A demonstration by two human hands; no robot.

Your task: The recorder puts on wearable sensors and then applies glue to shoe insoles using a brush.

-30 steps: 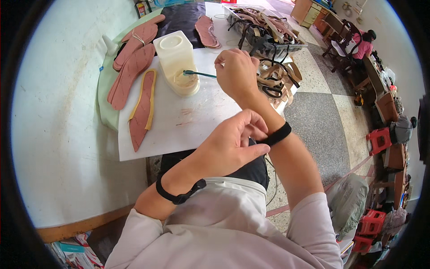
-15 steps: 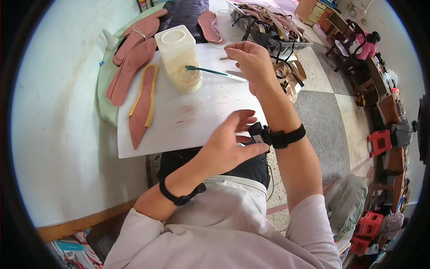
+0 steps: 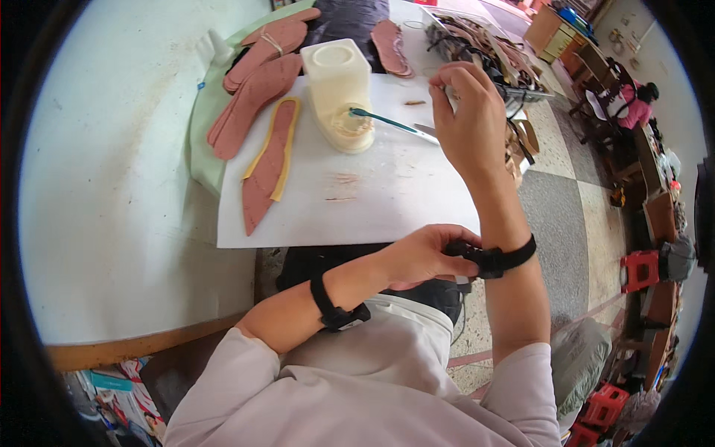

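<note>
My left hand is closed on the black wristband that sits on my right wrist. My right hand is raised over the white sheet, its fingers curled together near the fingertips. A teal-handled brush rests with its tip in a cream glue pot, and its metal end lies close to my right palm. A tall white container stands right behind the pot. On the sheet's left side lies a pink insole with a yellow border.
Several pink-brown insoles are stacked on a green mat at the back left. A wire basket of shoe parts stands at the back right. The pale table ends at a wooden edge near me. Red stools and a seated person are on the tiled floor.
My left hand has closed on the wristband of my right wrist. My right hand has risen slightly and its fingers have curled in; the brush stays on the pot.
</note>
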